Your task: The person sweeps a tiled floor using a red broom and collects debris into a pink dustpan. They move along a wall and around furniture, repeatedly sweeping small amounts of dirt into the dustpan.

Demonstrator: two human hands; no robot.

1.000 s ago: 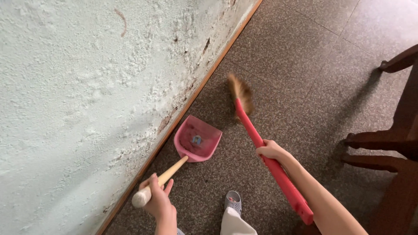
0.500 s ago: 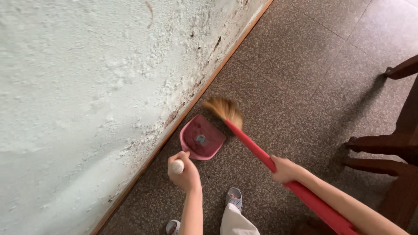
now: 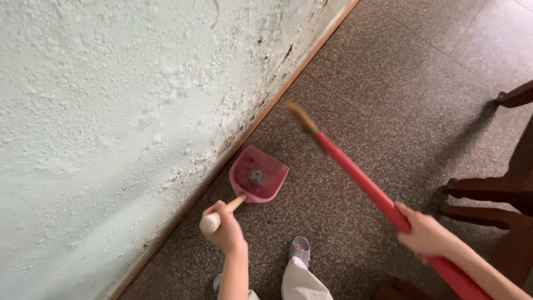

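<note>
Peeling pale plaster wall left, dark wooden chair legs right, speckled floor between. Left hand clenched on pink plastic dustpan handle, mouth facing away. Right hand grips red-handled straw broom, diagonal, bristles far-left.

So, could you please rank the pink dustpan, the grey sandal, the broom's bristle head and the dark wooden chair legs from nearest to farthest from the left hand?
Seen from the head camera, from the left hand:
1. Pink dustpan, just ahead, against the wall; the hand grips its wooden handle.
2. Grey sandal, to the right, slightly closer to the person.
3. Broom's bristle head, farther ahead and right.
4. Dark wooden chair legs, far right.
</note>
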